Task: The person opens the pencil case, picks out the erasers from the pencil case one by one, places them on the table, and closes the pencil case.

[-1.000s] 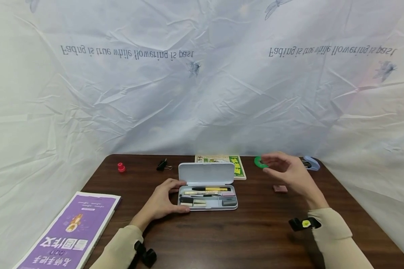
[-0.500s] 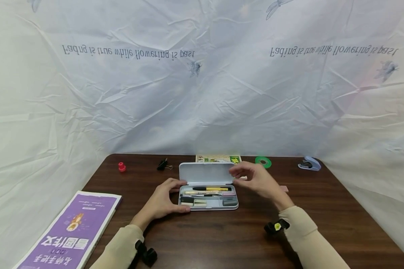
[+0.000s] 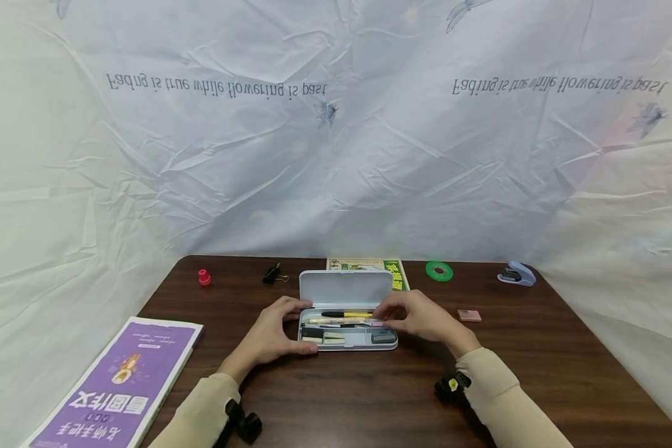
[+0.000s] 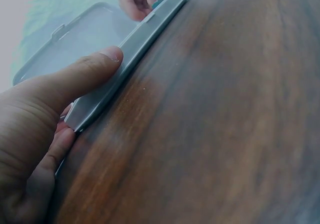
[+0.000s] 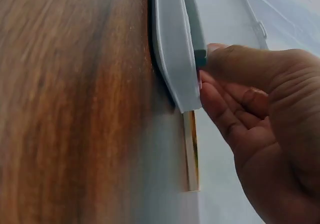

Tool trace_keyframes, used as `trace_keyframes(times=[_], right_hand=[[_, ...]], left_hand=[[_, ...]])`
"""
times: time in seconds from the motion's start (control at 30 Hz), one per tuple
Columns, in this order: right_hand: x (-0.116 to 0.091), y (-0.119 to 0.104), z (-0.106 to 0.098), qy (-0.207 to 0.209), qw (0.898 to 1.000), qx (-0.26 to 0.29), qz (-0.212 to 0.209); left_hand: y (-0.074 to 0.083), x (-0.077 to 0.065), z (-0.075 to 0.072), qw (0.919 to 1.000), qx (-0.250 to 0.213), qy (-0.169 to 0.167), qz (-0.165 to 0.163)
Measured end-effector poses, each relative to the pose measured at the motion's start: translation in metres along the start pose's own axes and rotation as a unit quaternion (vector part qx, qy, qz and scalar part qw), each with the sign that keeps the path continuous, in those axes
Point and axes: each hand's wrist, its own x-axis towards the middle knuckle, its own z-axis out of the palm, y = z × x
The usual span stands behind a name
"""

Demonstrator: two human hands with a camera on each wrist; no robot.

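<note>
Counter (image 3: 341,398) is carrying the pencil case (image 3: 358,339), near its middle, lid (image 3: 344,289) standing open behind, presumably for access. Left hand (image 3: 271,330) is gripping the left end, thumb in front, likely bracing it. Right hand (image 3: 420,316) is reaching into the right end; can't tell if it's pinching anything. Case is holding a yellow-and-black pen (image 3: 347,315) at back, pale block (image 3: 333,338) and grey block (image 3: 383,336) in front
</note>
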Motion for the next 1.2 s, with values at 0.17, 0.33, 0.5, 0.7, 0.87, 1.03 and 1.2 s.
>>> trace_keyframes(times=[0.17,0.33,0.5,0.7,0.87,1.03,1.2], right_hand=[[0.002,-0.005,0.000,-0.010,0.998,-0.048,-0.030],[0.002,-0.007,-0.001,-0.002,0.999,-0.046,-0.017],[-0.004,-0.011,-0.015,0.044,0.999,-0.010,0.000],[-0.025,-0.012,-0.046,0.145,0.989,-0.037,-0.006],[-0.055,-0.008,-0.069,0.201,0.977,-0.068,0.014],[-0.089,0.001,-0.084,0.224,0.970,-0.083,0.034],[-0.119,0.013,-0.085,0.222,0.967,-0.104,0.069]], left_hand=[[0.000,0.000,0.000,1.0000,0.002,0.000,-0.004],[0.000,0.000,0.000,1.0000,0.002,-0.001,-0.007],[0.000,0.000,0.000,1.0000,0.001,-0.001,-0.006],[0.000,-0.001,0.001,1.0000,0.002,-0.004,0.002],[0.000,-0.001,0.001,1.0000,-0.001,-0.003,0.002],[0.000,-0.001,0.001,1.0000,-0.002,0.000,0.001],[0.001,-0.001,0.001,1.0000,-0.001,-0.001,-0.002]])
